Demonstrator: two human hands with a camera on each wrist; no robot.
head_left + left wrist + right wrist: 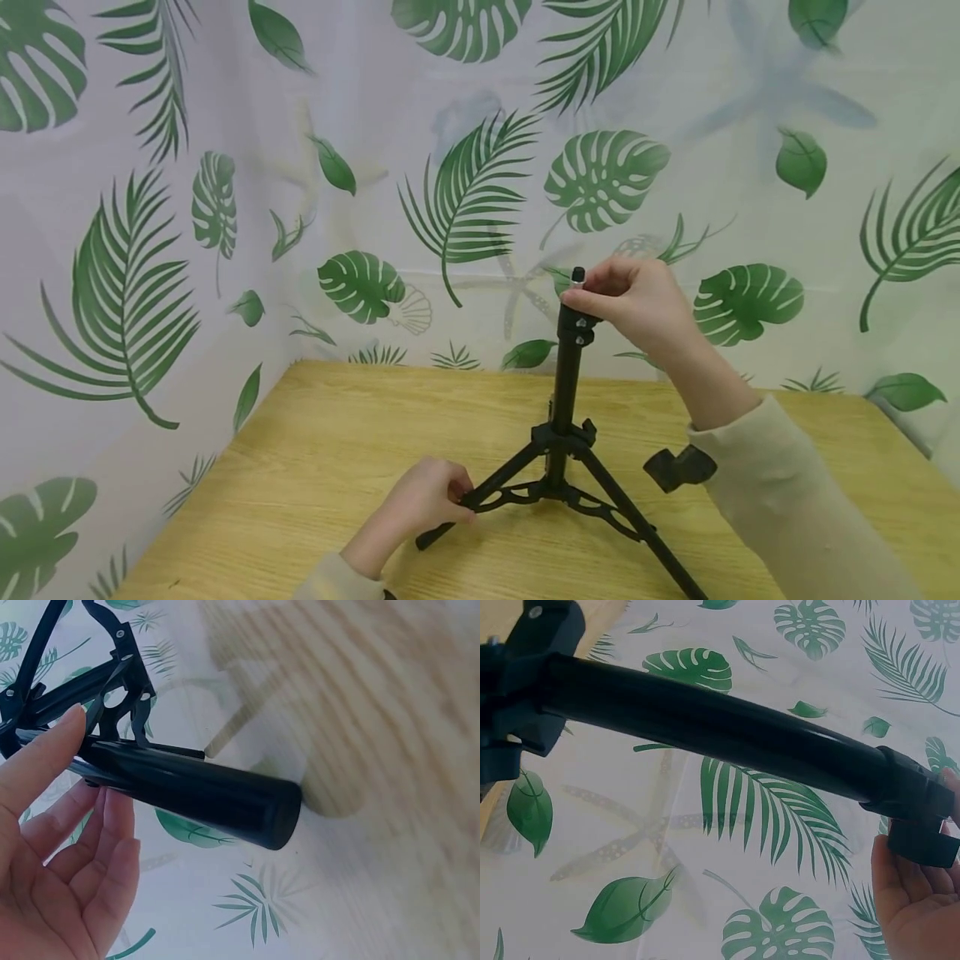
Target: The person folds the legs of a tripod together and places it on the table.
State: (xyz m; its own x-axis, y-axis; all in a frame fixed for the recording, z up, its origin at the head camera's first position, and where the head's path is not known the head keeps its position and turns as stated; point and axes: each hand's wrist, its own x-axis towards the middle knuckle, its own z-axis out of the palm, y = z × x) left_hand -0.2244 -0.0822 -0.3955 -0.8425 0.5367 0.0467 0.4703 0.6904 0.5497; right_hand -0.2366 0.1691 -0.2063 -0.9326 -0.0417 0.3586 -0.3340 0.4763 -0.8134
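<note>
A black tripod stand [567,375] stands upright with its legs spread over the wooden table. My left hand [429,498] pinches its left leg [504,477] between thumb and fingers, not far above the foot. Seen from the left wrist, the leg's round end [285,814] points away from the fingers, close over the wood. Up at the top of the column, my right hand [637,300] grips the collar [576,323] just below the small metal-and-black tip [578,275]. A black knob [924,844] on that collar touches the fingers in the right wrist view.
The wooden table [337,425] reaches back to a white leaf-printed cloth [495,325], which also hangs along the left side. A second black knob [589,430] juts from the leg hub. Beside the right sleeve [780,475] is a small black piece [678,468].
</note>
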